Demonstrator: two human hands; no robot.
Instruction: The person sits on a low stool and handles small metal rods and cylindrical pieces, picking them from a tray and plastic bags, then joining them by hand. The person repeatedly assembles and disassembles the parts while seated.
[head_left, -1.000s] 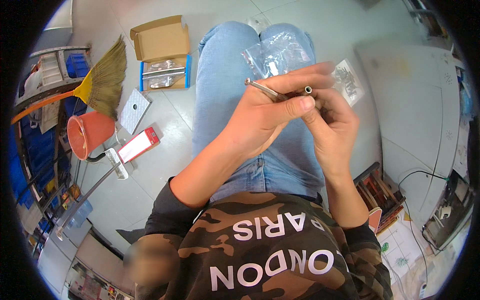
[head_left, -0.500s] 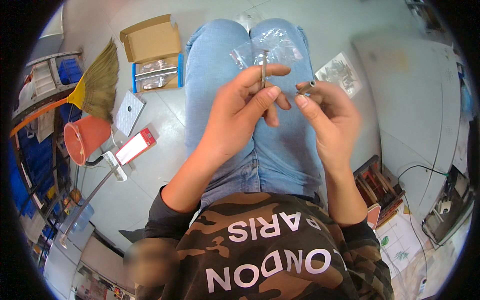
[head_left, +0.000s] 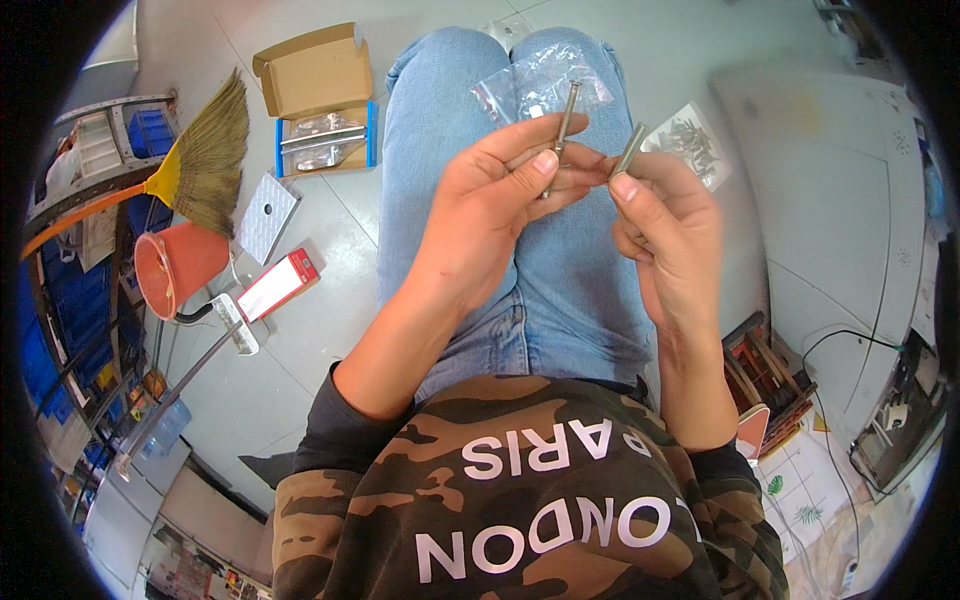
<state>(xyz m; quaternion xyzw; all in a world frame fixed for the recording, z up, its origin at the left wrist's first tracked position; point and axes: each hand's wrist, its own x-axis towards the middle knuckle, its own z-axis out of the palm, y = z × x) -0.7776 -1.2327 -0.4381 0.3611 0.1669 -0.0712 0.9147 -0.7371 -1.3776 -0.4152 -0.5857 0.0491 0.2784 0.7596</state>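
A slender, silvery metal rod [head_left: 568, 118] tilts up from the left hand [head_left: 495, 190], its grip pinching the shaft; the right hand [head_left: 665, 205] pinches a short grey metal cylinder [head_left: 629, 150]. Both are above the blue denim lap [head_left: 440, 140], toward its right edge. A light pinch with the ends in sight should stop either rolling. A crumpled clear bag [head_left: 545, 95] lies across the knees. Beyond the lap's left edge, the grey tiled floor [head_left: 330, 225] carries an open brown-and-blue cardboard box [head_left: 308, 75].

Left hand [head_left: 488, 200] pinching, right hand [head_left: 677, 212] likewise (close beside), forearms [head_left: 405, 325] bare
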